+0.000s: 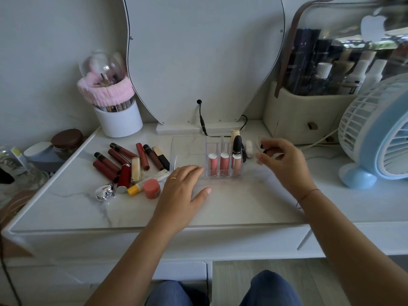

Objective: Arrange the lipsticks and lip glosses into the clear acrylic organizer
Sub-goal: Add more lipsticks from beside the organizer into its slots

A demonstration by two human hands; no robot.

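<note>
The clear acrylic organizer [178, 160] stands mid-table. Its right slots hold three pink lip glosses [224, 163] with silver caps in front, with a black lipstick [237, 145] and a cream tube [234, 133] behind them. The wide left section holds nothing. A loose pile of dark red glosses and lipsticks [123, 162] lies to the left of it. My left hand [183, 188] rests flat on the table, fingertips at the organizer's front edge. My right hand [284, 162] hovers just right of the organizer, fingers curled and apart, with nothing clearly held.
A pink-capped jar [152, 188], a yellow-capped tube [145, 183] and a silver heart trinket [105, 192] lie near the pile. A white brush holder [120, 120], mirror base [178, 129], beige cosmetic case [304, 120] and blue fan [375, 138] line the back and right.
</note>
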